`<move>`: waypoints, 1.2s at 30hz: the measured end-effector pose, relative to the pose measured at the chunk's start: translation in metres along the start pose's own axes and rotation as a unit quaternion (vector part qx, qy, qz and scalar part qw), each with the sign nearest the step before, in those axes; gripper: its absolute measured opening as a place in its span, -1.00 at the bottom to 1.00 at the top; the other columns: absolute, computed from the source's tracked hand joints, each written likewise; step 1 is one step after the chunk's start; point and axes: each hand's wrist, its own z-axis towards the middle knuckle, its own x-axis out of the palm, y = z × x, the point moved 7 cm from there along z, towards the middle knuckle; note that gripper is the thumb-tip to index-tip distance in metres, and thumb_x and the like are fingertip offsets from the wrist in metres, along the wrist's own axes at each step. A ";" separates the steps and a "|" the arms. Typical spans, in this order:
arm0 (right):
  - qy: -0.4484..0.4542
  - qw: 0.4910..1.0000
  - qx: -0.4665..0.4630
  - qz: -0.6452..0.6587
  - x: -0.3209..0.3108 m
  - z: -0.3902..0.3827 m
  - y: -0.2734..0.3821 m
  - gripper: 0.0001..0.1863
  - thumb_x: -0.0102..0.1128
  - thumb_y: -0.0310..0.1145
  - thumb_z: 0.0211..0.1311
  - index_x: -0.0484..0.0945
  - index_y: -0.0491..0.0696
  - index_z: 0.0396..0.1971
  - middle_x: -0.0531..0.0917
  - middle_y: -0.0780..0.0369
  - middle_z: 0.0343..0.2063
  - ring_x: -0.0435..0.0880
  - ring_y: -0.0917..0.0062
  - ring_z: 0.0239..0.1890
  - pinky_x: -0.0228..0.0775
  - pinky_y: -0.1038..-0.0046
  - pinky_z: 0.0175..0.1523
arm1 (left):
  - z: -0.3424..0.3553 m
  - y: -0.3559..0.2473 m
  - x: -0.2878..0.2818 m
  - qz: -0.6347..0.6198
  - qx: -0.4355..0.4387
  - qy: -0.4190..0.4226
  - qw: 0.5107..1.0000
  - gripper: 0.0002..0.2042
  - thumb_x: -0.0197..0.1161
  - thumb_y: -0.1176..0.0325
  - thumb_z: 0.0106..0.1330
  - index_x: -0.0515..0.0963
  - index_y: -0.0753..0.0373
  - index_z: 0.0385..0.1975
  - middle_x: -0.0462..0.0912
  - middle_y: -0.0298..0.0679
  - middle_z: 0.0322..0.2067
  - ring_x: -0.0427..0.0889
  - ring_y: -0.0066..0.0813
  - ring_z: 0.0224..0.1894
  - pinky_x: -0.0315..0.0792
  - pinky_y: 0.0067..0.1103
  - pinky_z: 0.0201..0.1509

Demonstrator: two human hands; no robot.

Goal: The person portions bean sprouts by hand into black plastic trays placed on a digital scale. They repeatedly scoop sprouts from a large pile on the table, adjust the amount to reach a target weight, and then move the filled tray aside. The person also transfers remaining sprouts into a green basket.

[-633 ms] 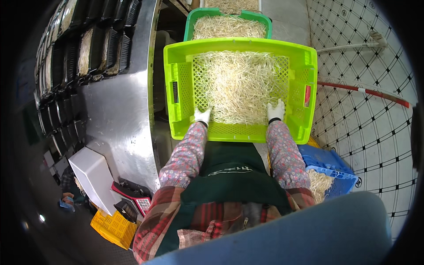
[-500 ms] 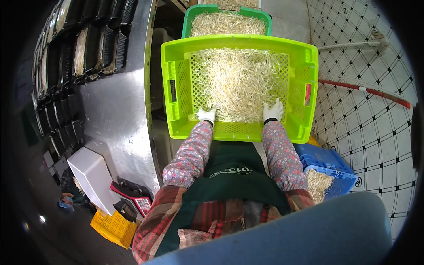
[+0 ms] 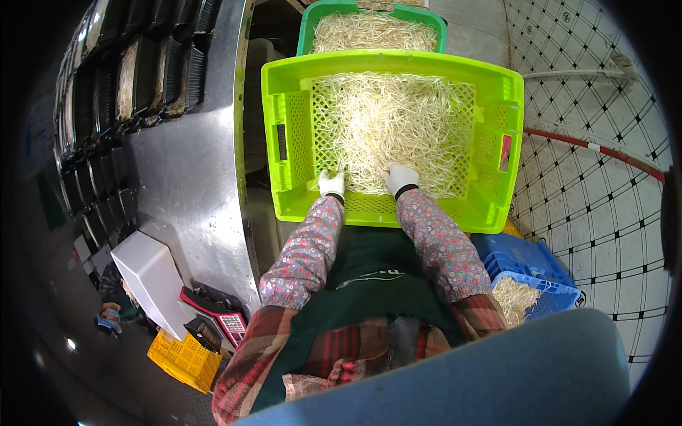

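Pale sprouts (image 3: pixel 391 121) heaped mid lime crate (image 3: pixel 376 219); L hand (image 3: pixel 331 183) just inside crate's near edge, L of ctr, fingers part-curled, can't tell if gripping; R hand (image 3: pixel 402 179) nr same edge, ctr, fingers curled at sprouts, hold unclear; green crate (image 3: pixel 306 32) past far edge; steel bench (image 3: pixel 192 163) off L edge.

Head view, single item, wide fisheye: you are wearing it on your head, the left of a side-by-side pair. Facing: it is looking steeply down over your dark green apron (image 3: pixel 373 295) into the lime-green crate (image 3: pixel 369 207). Range: near, with your sleeved forearms (image 3: pixel 305 248) entering from below. Margins: the steel bench (image 3: pixel 185 167) is lining the left, a patterned surface (image 3: pixel 590 170) the right; straight edges are bending rimward.
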 end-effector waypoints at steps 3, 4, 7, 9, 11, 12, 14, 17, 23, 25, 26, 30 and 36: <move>0.016 1.000 0.010 0.003 0.004 0.004 0.001 -0.72 0.19 -0.04 0.24 0.65 0.07 -0.26 0.72 0.12 -0.37 0.70 0.20 -0.24 0.50 0.13 -0.12 | 0.009 0.017 0.001 -0.033 0.005 0.002 0.999 -0.30 0.48 0.16 0.09 0.41 0.43 0.18 0.50 0.12 0.14 0.48 -0.08 0.21 0.31 -0.39 0.32; 0.013 1.000 0.012 0.013 0.007 0.006 -0.002 -0.71 0.19 -0.04 0.23 0.66 0.07 -0.26 0.72 0.12 -0.36 0.70 0.21 -0.25 0.50 0.13 -0.13 | 0.009 0.015 0.003 -0.027 0.008 0.008 1.000 -0.30 0.48 0.17 0.09 0.41 0.43 0.18 0.50 0.12 0.15 0.47 -0.08 0.22 0.31 -0.39 0.32; 0.011 0.997 -0.002 0.073 -0.001 0.005 -0.009 -0.71 0.24 -0.05 0.20 0.69 0.07 -0.26 0.72 0.11 -0.39 0.71 0.26 -0.28 0.50 0.18 -0.15 | 0.008 0.008 0.002 -0.009 0.009 0.026 1.000 -0.31 0.46 0.26 0.11 0.36 0.44 0.22 0.46 0.12 0.18 0.47 -0.10 0.21 0.33 -0.40 0.30; 0.018 0.991 -0.020 0.133 -0.009 0.002 -0.014 -0.72 0.26 -0.08 0.19 0.70 0.04 -0.27 0.72 0.12 -0.42 0.71 0.29 -0.32 0.51 0.23 -0.18 | 0.005 0.001 0.001 -0.002 0.002 0.040 0.999 -0.31 0.44 0.40 0.13 0.29 0.45 0.25 0.43 0.08 0.21 0.50 -0.19 0.15 0.39 -0.42 0.22; 0.030 0.978 -0.039 0.202 -0.017 0.001 -0.022 -0.72 0.25 -0.11 0.20 0.71 -0.01 -0.30 0.72 0.14 -0.47 0.71 0.33 -0.38 0.52 0.29 -0.20 | -0.003 -0.008 0.002 -0.011 -0.010 0.037 0.999 -0.31 0.43 0.39 0.13 0.29 0.45 0.26 0.41 0.10 0.23 0.48 -0.16 0.19 0.36 -0.40 0.25; 0.042 0.963 -0.038 0.265 -0.021 0.001 -0.024 -0.72 0.26 -0.14 0.21 0.70 -0.05 -0.29 0.71 0.16 -0.49 0.69 0.39 -0.42 0.51 0.34 -0.23 | -0.005 -0.011 0.001 -0.015 -0.014 0.035 0.999 -0.31 0.43 0.38 0.13 0.29 0.45 0.26 0.40 0.11 0.24 0.47 -0.15 0.21 0.35 -0.39 0.27; 0.064 0.920 -0.036 0.386 -0.027 0.000 -0.028 -0.74 0.28 -0.20 0.23 0.69 -0.11 -0.29 0.70 0.20 -0.52 0.66 0.51 -0.48 0.49 0.43 -0.28 | -0.010 -0.018 0.001 -0.004 -0.015 0.048 0.999 -0.31 0.41 0.38 0.15 0.28 0.46 0.27 0.41 0.11 0.24 0.45 -0.14 0.23 0.33 -0.38 0.29; 0.067 0.894 -0.043 0.441 -0.055 -0.006 -0.015 -0.80 0.30 -0.33 0.25 0.69 -0.18 -0.29 0.68 0.30 -0.54 0.60 0.67 -0.51 0.45 0.54 -0.32 | 0.007 0.007 -0.001 -0.012 -0.012 0.041 0.999 -0.38 0.42 0.23 0.13 0.44 0.45 0.16 0.50 0.11 0.17 0.45 -0.11 0.26 0.27 -0.42 0.36; 0.075 0.934 -0.094 0.337 -0.129 -0.010 0.005 -0.77 0.29 -0.26 0.25 0.70 -0.13 -0.27 0.70 0.27 -0.48 0.64 0.59 -0.41 0.48 0.49 -0.22 | 0.010 0.003 0.001 0.020 -0.014 0.064 0.998 -0.37 0.42 0.20 0.14 0.45 0.44 0.16 0.53 0.11 0.14 0.48 -0.11 0.22 0.28 -0.42 0.33; -0.004 0.977 -0.156 0.148 -0.184 -0.007 0.022 -0.70 0.27 -0.15 0.25 0.70 -0.08 -0.24 0.72 0.21 -0.45 0.67 0.48 -0.35 0.50 0.39 -0.12 | 0.011 0.006 -0.003 0.009 -0.025 0.073 0.997 -0.35 0.42 0.17 0.13 0.43 0.44 0.17 0.53 0.12 0.12 0.49 -0.10 0.21 0.29 -0.43 0.32; -0.044 0.969 -0.174 0.167 -0.200 0.011 0.014 -0.70 0.25 -0.17 0.27 0.70 -0.07 -0.17 0.71 0.24 -0.43 0.66 0.53 -0.37 0.52 0.41 -0.16 | 0.010 0.003 -0.002 0.024 -0.022 0.076 0.997 -0.34 0.42 0.15 0.13 0.43 0.44 0.18 0.53 0.13 0.13 0.49 -0.10 0.21 0.28 -0.43 0.32; -0.195 0.660 -0.193 0.699 -0.314 -0.005 0.000 -0.46 0.14 -0.12 0.39 0.41 -0.11 0.24 0.72 0.23 -0.19 0.65 0.68 -0.36 0.50 0.59 -0.18 | 0.001 -0.005 -0.006 0.060 -0.025 0.078 0.995 -0.19 0.44 0.04 0.09 0.33 0.44 0.26 0.46 0.15 0.20 0.42 -0.07 0.27 0.25 -0.45 0.36; -0.347 0.878 0.062 0.323 -0.115 0.020 -0.165 -0.39 0.36 -0.12 0.17 0.50 -0.16 0.14 0.61 -0.02 0.03 0.59 0.25 0.09 0.38 0.26 0.24 | 0.000 -0.004 0.003 0.165 -0.003 0.015 0.986 0.00 0.49 -0.06 -0.02 0.18 0.42 0.36 0.25 0.20 0.32 0.32 0.06 0.34 0.19 -0.40 0.42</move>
